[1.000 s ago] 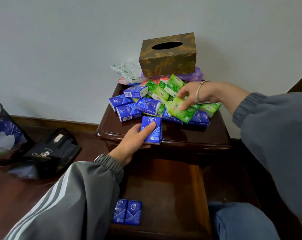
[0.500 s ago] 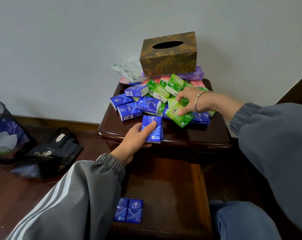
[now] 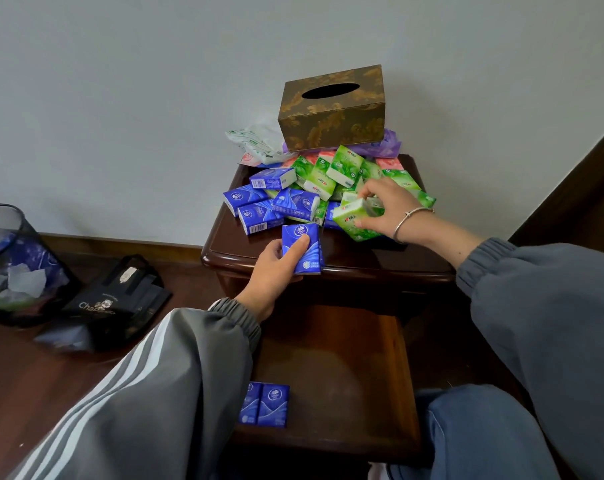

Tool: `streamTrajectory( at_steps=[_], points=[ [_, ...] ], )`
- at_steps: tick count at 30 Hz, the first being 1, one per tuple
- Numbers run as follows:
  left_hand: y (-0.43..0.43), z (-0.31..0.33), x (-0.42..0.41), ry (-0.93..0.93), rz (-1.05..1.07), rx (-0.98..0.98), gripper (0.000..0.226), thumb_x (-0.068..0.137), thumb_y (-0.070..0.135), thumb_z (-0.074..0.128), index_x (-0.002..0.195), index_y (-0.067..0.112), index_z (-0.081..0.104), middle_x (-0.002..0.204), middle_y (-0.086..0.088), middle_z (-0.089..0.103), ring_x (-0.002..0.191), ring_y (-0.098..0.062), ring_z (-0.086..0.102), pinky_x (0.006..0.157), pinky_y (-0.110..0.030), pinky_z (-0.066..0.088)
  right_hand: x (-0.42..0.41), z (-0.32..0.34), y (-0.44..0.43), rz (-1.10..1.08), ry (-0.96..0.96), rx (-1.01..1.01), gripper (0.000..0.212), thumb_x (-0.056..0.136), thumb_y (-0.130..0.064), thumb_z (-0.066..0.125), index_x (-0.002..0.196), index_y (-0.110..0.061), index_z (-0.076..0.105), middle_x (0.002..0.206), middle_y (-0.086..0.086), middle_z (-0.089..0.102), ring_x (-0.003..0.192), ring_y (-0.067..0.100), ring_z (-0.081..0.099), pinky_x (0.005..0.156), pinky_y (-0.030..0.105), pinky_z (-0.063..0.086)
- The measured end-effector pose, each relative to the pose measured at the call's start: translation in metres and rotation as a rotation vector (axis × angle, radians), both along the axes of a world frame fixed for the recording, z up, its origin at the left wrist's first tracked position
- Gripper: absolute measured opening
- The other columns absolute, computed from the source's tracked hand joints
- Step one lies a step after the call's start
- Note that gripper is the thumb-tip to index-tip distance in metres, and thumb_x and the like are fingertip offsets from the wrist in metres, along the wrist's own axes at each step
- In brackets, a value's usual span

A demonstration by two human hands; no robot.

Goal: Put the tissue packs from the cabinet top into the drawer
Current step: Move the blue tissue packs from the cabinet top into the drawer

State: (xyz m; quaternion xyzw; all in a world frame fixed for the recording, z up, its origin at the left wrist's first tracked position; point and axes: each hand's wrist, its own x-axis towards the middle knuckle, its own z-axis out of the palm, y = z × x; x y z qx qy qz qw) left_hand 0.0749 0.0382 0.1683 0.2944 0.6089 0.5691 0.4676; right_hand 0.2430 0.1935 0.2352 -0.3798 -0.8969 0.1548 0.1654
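A heap of tissue packs (image 3: 295, 202), blue, green and pink, covers the back of the dark wooden cabinet top (image 3: 363, 261). My left hand (image 3: 273, 271) grips a blue tissue pack (image 3: 302, 249) at the cabinet's front edge. My right hand (image 3: 387, 206) holds a green tissue pack (image 3: 352, 220) lifted off the right side of the heap. Below the cabinet top, the open drawer (image 3: 345, 368) holds two blue packs (image 3: 266, 405) side by side near its front left corner.
A brown patterned tissue box (image 3: 331, 114) rests on bags at the back of the cabinet. A dark mesh bin (image 3: 13, 265) and a black bag (image 3: 113, 303) stand on the floor at the left. My knee (image 3: 484, 434) is beside the drawer's right front.
My right hand has pulled the green pack up and off the heap and now grips it from both sides. My left hand has kept its hold on the blue pack.
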Motion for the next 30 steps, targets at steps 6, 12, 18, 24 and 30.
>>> streamTrajectory(
  at_steps=[6, 12, 18, 24, 30],
  points=[
    [-0.038, -0.008, -0.009, -0.125, 0.042, 0.073, 0.05, 0.084, 0.041, 0.066, 0.121, 0.007, 0.059, 0.108, -0.009, 0.072, 0.093, -0.02, 0.069, 0.085, -0.034, 0.055, 0.031, -0.005, -0.06, -0.204, 0.639, -0.376, 0.038, 0.073, -0.02, 0.078, 0.105, -0.018, 0.057, 0.11, 0.005, 0.06, 0.098, 0.016, 0.057, 0.086, 0.026, 0.047],
    [-0.118, -0.065, -0.033, -0.017, 0.018, -0.162, 0.054, 0.076, 0.047, 0.069, 0.114, 0.01, 0.061, 0.104, -0.01, 0.072, 0.089, -0.018, 0.068, 0.078, -0.031, 0.055, 0.051, -0.091, -0.152, -0.282, 0.636, -1.096, 0.023, 0.074, -0.002, 0.071, 0.085, -0.017, 0.058, 0.091, 0.006, 0.064, 0.09, 0.026, 0.061, 0.088, 0.046, 0.049],
    [-0.145, -0.115, -0.027, 0.027, 0.287, -0.326, 0.029, 0.089, 0.027, 0.066, 0.107, 0.006, 0.055, 0.095, -0.008, 0.066, 0.073, -0.009, 0.061, 0.055, -0.015, 0.049, 0.019, -0.187, -0.187, -0.562, 0.423, -1.366, 0.02, 0.077, -0.01, 0.073, 0.087, -0.016, 0.057, 0.082, 0.004, 0.065, 0.066, 0.015, 0.063, 0.045, 0.019, 0.048],
    [-0.144, -0.128, -0.031, 0.054, 0.297, -0.354, 0.03, 0.086, 0.027, 0.07, 0.105, 0.011, 0.053, 0.096, -0.006, 0.067, 0.084, -0.018, 0.065, 0.077, -0.034, 0.054, 0.008, -0.248, -0.2, -0.667, 0.362, -1.382, 0.042, 0.081, -0.01, 0.07, 0.119, -0.002, 0.052, 0.107, 0.016, 0.065, 0.094, 0.028, 0.064, 0.081, 0.036, 0.055],
    [-0.143, -0.134, -0.037, -0.039, 0.292, -0.37, 0.035, 0.086, 0.03, 0.07, 0.108, 0.007, 0.055, 0.105, -0.017, 0.069, 0.095, -0.031, 0.068, 0.088, -0.049, 0.055, 0.019, -0.255, -0.191, -0.639, 0.143, -1.264, 0.035, 0.083, -0.003, 0.066, 0.112, -0.004, 0.047, 0.113, 0.021, 0.054, 0.104, 0.032, 0.056, 0.079, 0.037, 0.047]
  ],
)
